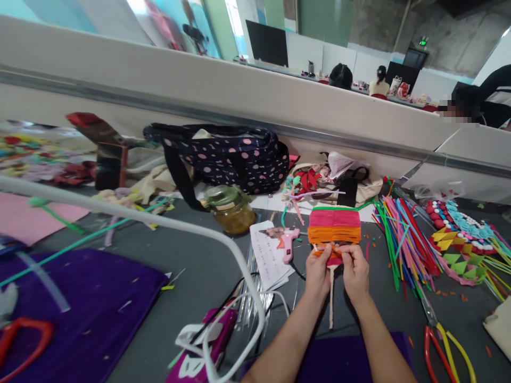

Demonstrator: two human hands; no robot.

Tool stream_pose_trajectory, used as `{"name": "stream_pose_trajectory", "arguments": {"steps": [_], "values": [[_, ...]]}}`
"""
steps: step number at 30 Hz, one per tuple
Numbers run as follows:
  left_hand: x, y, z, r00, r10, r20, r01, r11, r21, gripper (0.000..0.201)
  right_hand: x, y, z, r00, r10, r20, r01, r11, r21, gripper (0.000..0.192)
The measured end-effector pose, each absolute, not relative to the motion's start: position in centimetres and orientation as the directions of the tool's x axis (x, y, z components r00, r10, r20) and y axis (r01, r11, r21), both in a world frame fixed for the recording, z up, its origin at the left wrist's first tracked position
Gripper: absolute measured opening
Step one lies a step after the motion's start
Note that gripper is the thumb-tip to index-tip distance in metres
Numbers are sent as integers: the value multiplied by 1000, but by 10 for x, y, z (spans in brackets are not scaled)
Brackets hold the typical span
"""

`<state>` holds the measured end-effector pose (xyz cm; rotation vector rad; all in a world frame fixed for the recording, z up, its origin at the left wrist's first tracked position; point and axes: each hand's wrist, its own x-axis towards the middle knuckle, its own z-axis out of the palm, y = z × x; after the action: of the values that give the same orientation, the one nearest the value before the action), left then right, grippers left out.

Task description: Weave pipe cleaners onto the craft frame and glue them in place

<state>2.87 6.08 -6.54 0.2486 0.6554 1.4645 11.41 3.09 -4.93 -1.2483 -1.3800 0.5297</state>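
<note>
A striped flat craft piece (334,219), shaped like a small fan, has a green top edge, a magenta band and orange rows below. A pale wrapped stick (331,303) hangs down from it like a handle. My left hand (318,268) grips the lower left part, thumb and fingers closed. On the lower right, my right hand (355,268) pinches an orange strip (337,252) against the piece. The fingertips partly hide the lower rows. Left of my hands lies a pink glue gun (286,242) on printed paper sheets (265,263).
Coloured pipe cleaners (411,234) and red-and-yellow-handled scissors (435,330) are at right. A glass jar (231,210) and a patterned bag (227,154) stand behind. A white cable-like tube (179,223) arcs across the left foreground. Purple cloth (88,308) lies left. People sit beyond the partition (199,80).
</note>
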Motion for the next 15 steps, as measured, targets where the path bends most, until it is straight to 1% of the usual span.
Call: {"name": "stream_pose_trajectory", "arguments": {"steps": [5,9,12,15], "values": [[29,59,-61,-1,958,-286,-845,152,512,22,114,31,-49,297,851,434,366,319,-874,17],[31,60,-60,-25,947,-320,-843,152,516,23,116,33,-50,373,814,446,391,298,-871,17],[31,61,-62,-53,944,-327,-834,139,535,24,116,33,-48,369,805,465,443,288,-849,16],[30,61,-63,-78,942,-327,-833,119,540,25,116,34,-47,321,800,507,506,308,-806,15]]}}
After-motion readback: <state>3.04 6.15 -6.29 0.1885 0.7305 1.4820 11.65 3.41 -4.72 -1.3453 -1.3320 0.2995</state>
